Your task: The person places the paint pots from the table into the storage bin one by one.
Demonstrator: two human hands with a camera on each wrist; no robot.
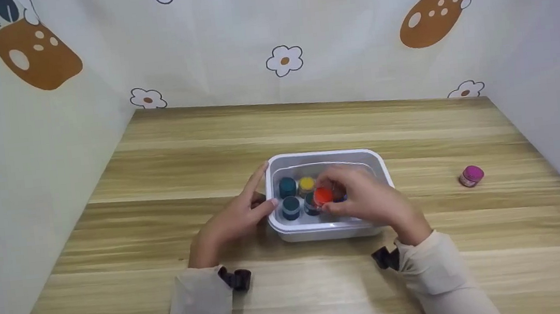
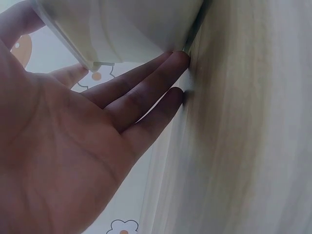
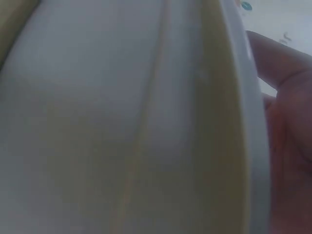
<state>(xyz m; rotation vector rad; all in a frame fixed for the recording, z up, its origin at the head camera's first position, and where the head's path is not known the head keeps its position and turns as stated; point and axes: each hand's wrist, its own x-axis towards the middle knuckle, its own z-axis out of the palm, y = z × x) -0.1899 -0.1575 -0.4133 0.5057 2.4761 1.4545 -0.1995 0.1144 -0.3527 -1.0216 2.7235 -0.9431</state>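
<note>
In the head view, my right hand (image 1: pixel 367 197) pinches a small jar with an orange-red lid (image 1: pixel 323 195) between thumb and fingers, inside a white plastic bin (image 1: pixel 329 232). My left hand (image 1: pixel 234 219) rests against the bin's left side, its thumb on the rim. The left wrist view shows the left hand's fingers (image 2: pixel 146 92) nearly straight along the bin's outer wall. Beneath and beside the held jar are several small jars, among them a teal one (image 1: pixel 288 186), a yellow-lidded one (image 1: pixel 307 184) and a dark green one (image 1: pixel 291 208). The right hand hides part of the bin's inside.
A jar with a magenta lid (image 1: pixel 471 176) stands on the wooden table (image 1: pixel 196 150), right of the bin. Patterned cloth walls (image 1: pixel 226 38) enclose the table at the back and both sides. The bin's outer wall (image 3: pixel 107 122) fills much of the right wrist view.
</note>
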